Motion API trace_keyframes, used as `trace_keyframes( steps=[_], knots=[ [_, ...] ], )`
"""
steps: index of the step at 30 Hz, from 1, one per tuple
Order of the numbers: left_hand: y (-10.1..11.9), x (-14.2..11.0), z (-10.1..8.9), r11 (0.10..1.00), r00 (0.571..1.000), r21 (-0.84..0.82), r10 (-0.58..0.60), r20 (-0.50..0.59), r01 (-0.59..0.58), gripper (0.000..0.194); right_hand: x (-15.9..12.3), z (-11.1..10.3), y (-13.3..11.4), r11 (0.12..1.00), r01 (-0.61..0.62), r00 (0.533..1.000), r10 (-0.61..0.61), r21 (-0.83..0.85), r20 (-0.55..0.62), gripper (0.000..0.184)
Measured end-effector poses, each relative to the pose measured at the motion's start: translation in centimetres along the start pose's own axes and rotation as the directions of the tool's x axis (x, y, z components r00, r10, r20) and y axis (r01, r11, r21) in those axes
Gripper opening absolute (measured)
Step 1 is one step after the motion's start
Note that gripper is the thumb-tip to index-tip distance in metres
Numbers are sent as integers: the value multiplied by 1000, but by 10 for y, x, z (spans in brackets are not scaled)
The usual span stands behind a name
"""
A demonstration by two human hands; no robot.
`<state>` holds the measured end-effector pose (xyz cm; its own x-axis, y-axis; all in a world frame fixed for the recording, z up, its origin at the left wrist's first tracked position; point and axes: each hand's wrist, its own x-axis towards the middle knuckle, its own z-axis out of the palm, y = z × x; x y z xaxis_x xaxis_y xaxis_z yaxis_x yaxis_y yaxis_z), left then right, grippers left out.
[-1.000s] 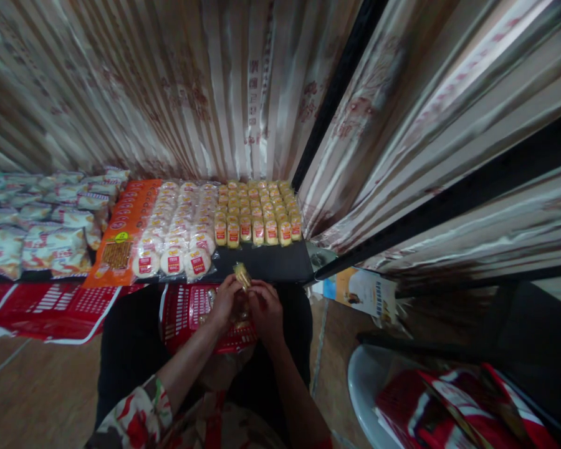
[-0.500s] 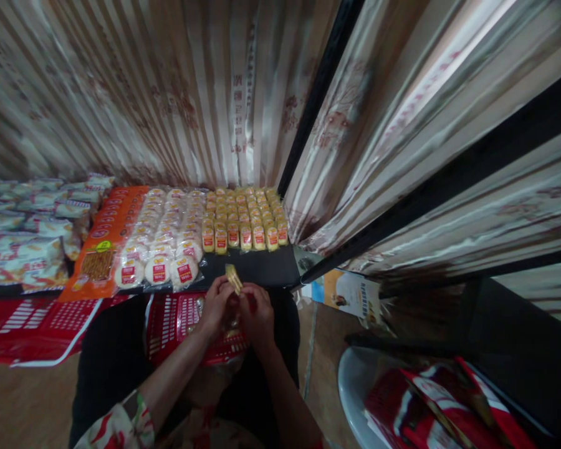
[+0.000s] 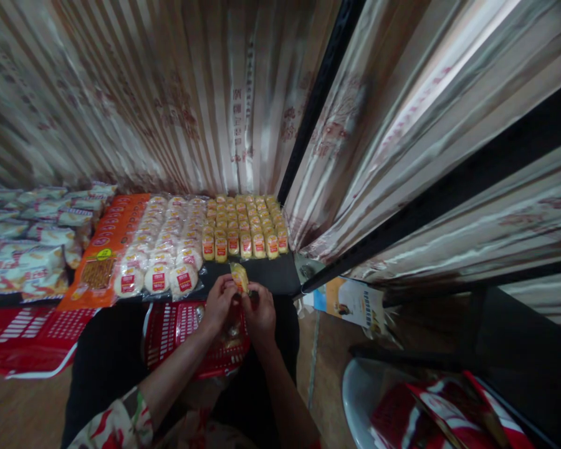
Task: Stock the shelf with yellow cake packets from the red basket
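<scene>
My left hand [image 3: 219, 300] and my right hand [image 3: 260, 310] are pinched together on one small yellow snack packet [image 3: 239, 277], held upright just above a red plastic basket [image 3: 177, 324] on my lap. More packets lie in the basket under my hands. Right in front, on a dark shelf [image 3: 257, 269], stand rows of the same yellow packets with red labels [image 3: 243, 226]. Beside them to the left are rows of round white cakes with red labels [image 3: 168, 249].
An orange snack bag stack [image 3: 103, 255] and pale crinkly bags [image 3: 23, 243] fill the shelf's left. A red basket [image 3: 28, 330] lies at lower left. Striped curtains [image 3: 168, 93] hang behind. A white chair with red bags [image 3: 430, 405] stands at lower right, a printed box [image 3: 350, 299] beside the shelf.
My hands have stayed together over the basket; the yellow packet between my fingers has turned slightly. The view has drifted a little left and down.
</scene>
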<state>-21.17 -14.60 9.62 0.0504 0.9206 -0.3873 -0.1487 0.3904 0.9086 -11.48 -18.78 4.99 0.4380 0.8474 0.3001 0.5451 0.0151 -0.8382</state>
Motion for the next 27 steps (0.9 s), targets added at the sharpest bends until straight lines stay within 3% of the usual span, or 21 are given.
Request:
trace_keyframes(
  steps=[13, 22, 27],
  knots=[
    [-5, 11, 21, 1000, 997, 3, 0, 77, 0, 32, 13, -8, 18, 988, 37, 995, -50, -147, -85, 18],
    [-18, 29, 27, 998, 998, 53, 32, 53, -35, 31, 21, -5, 23, 995, -7, 997, -1, -99, -80, 20],
    [-14, 31, 25, 993, 999, 108, 50, 12, -51, 32, 24, 1, 23, 998, -52, 999, 52, -32, -13, 23]
  ],
)
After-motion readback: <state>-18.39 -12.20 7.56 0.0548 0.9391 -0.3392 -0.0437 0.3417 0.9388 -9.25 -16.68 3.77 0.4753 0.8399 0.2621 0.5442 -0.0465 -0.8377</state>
